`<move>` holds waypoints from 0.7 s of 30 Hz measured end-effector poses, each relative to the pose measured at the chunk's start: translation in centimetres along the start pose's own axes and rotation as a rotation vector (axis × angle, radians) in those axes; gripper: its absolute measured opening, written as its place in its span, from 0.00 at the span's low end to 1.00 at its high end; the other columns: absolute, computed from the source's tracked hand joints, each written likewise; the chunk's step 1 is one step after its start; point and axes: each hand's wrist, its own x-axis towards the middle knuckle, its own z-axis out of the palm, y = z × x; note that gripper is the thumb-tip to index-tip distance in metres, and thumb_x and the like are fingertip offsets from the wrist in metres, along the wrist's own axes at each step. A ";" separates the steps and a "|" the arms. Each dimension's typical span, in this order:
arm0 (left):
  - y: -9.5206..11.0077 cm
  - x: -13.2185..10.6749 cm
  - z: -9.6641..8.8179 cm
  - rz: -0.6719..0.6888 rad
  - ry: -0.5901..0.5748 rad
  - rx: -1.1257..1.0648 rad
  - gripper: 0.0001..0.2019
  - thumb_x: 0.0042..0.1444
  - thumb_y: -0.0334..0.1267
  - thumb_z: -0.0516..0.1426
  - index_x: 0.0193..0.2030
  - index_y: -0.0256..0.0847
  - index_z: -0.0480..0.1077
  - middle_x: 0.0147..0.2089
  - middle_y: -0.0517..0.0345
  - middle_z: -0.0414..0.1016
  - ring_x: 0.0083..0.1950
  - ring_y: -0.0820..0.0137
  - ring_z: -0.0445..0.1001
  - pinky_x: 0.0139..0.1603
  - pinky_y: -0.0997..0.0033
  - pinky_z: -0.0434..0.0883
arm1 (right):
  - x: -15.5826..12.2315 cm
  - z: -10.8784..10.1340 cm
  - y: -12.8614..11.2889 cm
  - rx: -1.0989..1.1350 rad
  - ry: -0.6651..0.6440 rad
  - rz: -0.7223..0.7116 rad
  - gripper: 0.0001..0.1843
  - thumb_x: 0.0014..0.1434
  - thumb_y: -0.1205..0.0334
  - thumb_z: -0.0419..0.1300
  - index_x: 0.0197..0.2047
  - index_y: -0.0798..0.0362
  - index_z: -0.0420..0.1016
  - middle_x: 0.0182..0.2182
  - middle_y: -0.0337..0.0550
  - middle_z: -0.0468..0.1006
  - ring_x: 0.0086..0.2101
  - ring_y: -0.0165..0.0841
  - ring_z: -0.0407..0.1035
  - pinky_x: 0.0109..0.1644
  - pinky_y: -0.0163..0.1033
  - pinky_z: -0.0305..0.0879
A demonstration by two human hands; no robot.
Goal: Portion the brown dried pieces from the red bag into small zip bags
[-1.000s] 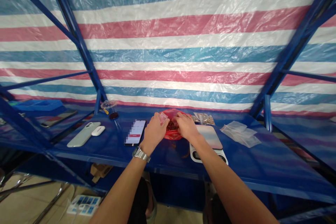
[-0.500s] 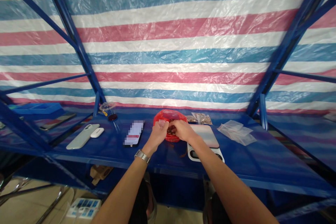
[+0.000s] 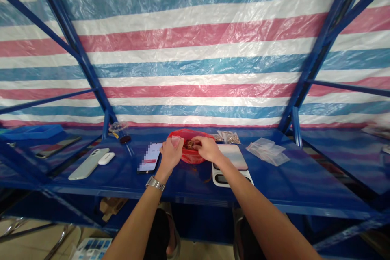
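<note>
A red plastic bag stands on the blue table with its mouth open, and small brown dried pieces show inside. My left hand is closed on a small clear plastic bag at the red bag's left side. Over the bag's mouth, my right hand has its fingers curled down at the brown pieces; what sits between the fingertips is too small to make out. Just right of the red bag is a white kitchen scale, partly under my right forearm.
Flat clear zip bags lie right of the scale. Filled small bags rest behind it. To the left are a lit phone, a white earbud case, a pale phone and a clear cup. Blue metal posts flank the table.
My left hand has moved left with the clear bag, away from my right hand. The red bag's mouth is spread wider and more brown pieces show. The view has shifted slightly.
</note>
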 end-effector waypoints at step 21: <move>0.4 0.6 3.4 0.430 -0.199 0.483 0.17 0.63 0.40 0.56 0.58 0.43 0.65 0.55 0.46 0.76 0.59 0.51 0.69 0.57 0.52 0.61 | -0.9 -2.4 -1.6 0.067 0.196 -0.262 0.27 0.56 0.79 0.58 0.56 0.49 0.78 0.51 0.47 0.77 0.54 0.39 0.69 0.63 0.47 0.65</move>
